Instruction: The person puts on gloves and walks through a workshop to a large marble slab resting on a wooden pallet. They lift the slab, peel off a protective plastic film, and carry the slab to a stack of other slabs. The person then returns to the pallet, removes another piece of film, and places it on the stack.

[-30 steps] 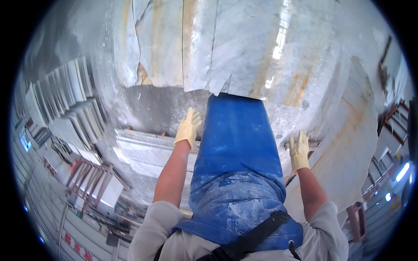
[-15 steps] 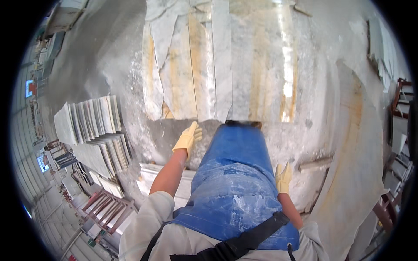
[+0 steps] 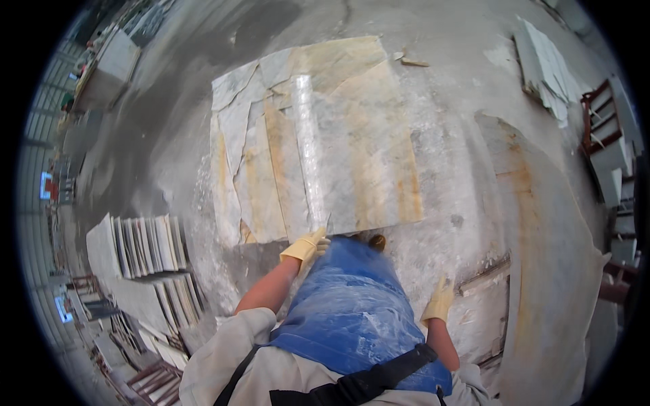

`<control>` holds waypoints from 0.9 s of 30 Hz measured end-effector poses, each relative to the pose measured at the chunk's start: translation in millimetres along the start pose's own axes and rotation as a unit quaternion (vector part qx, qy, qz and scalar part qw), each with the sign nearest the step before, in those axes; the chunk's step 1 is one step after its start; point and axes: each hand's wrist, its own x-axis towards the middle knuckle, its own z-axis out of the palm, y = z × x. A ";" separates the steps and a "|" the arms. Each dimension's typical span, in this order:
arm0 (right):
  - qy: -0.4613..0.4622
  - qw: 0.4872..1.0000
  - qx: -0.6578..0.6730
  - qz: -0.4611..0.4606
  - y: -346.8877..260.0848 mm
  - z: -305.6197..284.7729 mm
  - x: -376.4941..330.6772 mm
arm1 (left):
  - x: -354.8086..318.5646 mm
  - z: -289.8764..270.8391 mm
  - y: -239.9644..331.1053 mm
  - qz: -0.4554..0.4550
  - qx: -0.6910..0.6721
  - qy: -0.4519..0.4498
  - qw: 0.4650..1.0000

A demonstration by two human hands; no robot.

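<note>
A large stone slab (image 3: 365,135), white-grey with rusty yellow bands, lies on the floor ahead of me, cracked into long pieces on its left side. My left hand (image 3: 308,247), in a pale yellow glove, hovers by the slab's near edge with fingers stretched out. It holds nothing that I can see; whether it touches the edge I cannot tell. Out to the right of my dusty blue apron (image 3: 352,298), my right hand (image 3: 439,300), gloved alike, hangs open with its fingers pointing forward. A shoe tip (image 3: 377,242) shows at the slab's near edge.
Rows of upright stone slabs (image 3: 145,247) stand at the left. A long curved slab (image 3: 542,257) stands close on my right, beside a narrow strip (image 3: 484,276). Farther right are stacked slabs (image 3: 545,71) and a dark red metal rack (image 3: 601,115). Small fragments (image 3: 414,63) lie beyond the cracked slab.
My view has shifted, so more of the cracked slab's far end shows. My left hand has come rightward, closer to the apron and the slab's edge. The right hand hangs farther from the apron.
</note>
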 end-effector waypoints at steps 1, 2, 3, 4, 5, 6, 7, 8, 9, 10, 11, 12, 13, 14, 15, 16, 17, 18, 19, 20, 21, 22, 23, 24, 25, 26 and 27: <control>-0.004 0.999 -0.009 0.042 3.4 1.3 -16.5 | 0.2 -4.1 7.4 -0.004 0.039 -0.023 0.999; -0.009 0.996 -0.014 0.087 9.9 2.8 -33.6 | 2.9 -6.8 19.1 -0.009 0.082 -0.045 0.996; -0.008 0.990 -0.019 0.139 21.8 -1.4 -53.5 | 1.0 6.7 36.9 -0.016 0.130 -0.075 0.989; -0.088 0.972 -0.212 0.054 65.9 -8.7 -55.2 | -6.7 17.9 51.9 0.003 0.167 -0.072 0.983; -0.114 0.873 -0.470 -0.059 117.7 -23.4 -61.6 | 11.8 34.8 53.0 0.067 0.413 -0.069 0.906; -0.082 0.753 -0.629 -0.173 122.3 -33.5 -54.6 | 27.7 74.9 86.5 0.162 0.631 -0.079 0.755; -0.112 0.861 -0.494 -0.036 129.0 -44.5 -51.3 | 14.8 105.1 94.5 0.256 0.660 -0.121 0.696; -0.075 0.955 -0.260 0.123 81.7 -53.9 -54.6 | 32.8 93.2 113.5 0.185 0.638 -0.168 0.728; 0.014 0.963 -0.096 0.252 26.0 -71.3 -67.4 | 4.2 112.7 159.1 0.187 0.711 -0.132 0.664; 0.042 0.958 -0.259 0.116 17.8 -72.8 -76.2 | 28.8 100.1 174.9 0.200 0.741 -0.154 0.622; 0.109 0.896 -0.430 -0.002 12.8 -71.0 -84.5 | 71.4 90.0 186.3 0.173 0.660 -0.189 0.706; 0.125 0.941 -0.260 0.179 -9.6 -82.7 -71.8 | 86.4 110.3 214.4 0.214 0.697 -0.215 0.649; 0.142 0.933 -0.061 0.325 -10.4 -101.7 -67.6 | 70.9 144.3 223.4 0.222 0.757 -0.230 0.570; 0.186 0.917 -0.051 0.349 10.7 -104.9 -91.4 | 50.3 179.3 232.4 0.229 0.804 -0.248 0.490; 0.227 0.910 -0.044 0.345 37.8 -103.4 -90.5 | 43.1 210.7 235.0 0.225 0.810 -0.239 0.487; 0.258 0.900 -0.035 0.350 68.3 -89.4 -100.3 | 40.8 251.4 232.4 0.212 0.812 -0.245 0.486; 0.263 0.898 -0.077 0.344 103.0 -67.6 -103.6 | 38.4 292.6 230.1 0.192 0.801 -0.248 0.509; 0.255 0.897 -0.121 0.342 138.4 -37.5 -114.9 | 36.9 336.6 222.6 0.158 0.780 -0.255 0.550; 0.255 0.891 -0.003 0.376 121.7 -76.4 -108.9 | 35.5 373.8 218.2 0.133 0.747 -0.248 0.603; 0.267 0.856 0.092 0.432 82.0 -124.7 -123.5 | 46.8 403.8 207.0 0.101 0.710 -0.265 0.645; 0.284 0.834 0.107 0.461 91.6 -127.0 -147.6 | 41.0 440.4 187.8 0.067 0.689 -0.279 0.666; 0.298 0.819 0.121 0.476 101.5 -127.9 -154.4 | 36.0 472.0 174.6 0.045 0.668 -0.286 0.686; 0.312 0.804 0.133 0.489 113.3 -130.2 -159.7 | 30.8 500.3 159.2 0.026 0.647 -0.294 0.703; 0.325 0.791 0.136 0.499 129.0 -128.5 -165.9 | 24.0 528.2 140.8 0.008 0.634 -0.301 0.713; 0.339 0.780 0.138 0.507 144.2 -126.8 -169.0 | 16.9 555.1 123.8 -0.008 0.618 -0.309 0.723; 0.354 0.769 0.139 0.515 160.7 -127.7 -172.3 | 11.2 579.0 106.4 -0.022 0.602 -0.315 0.733; 0.368 0.762 0.140 0.515 180.8 -136.6 -168.6 | 4.6 603.1 93.6 -0.032 0.584 -0.322 0.744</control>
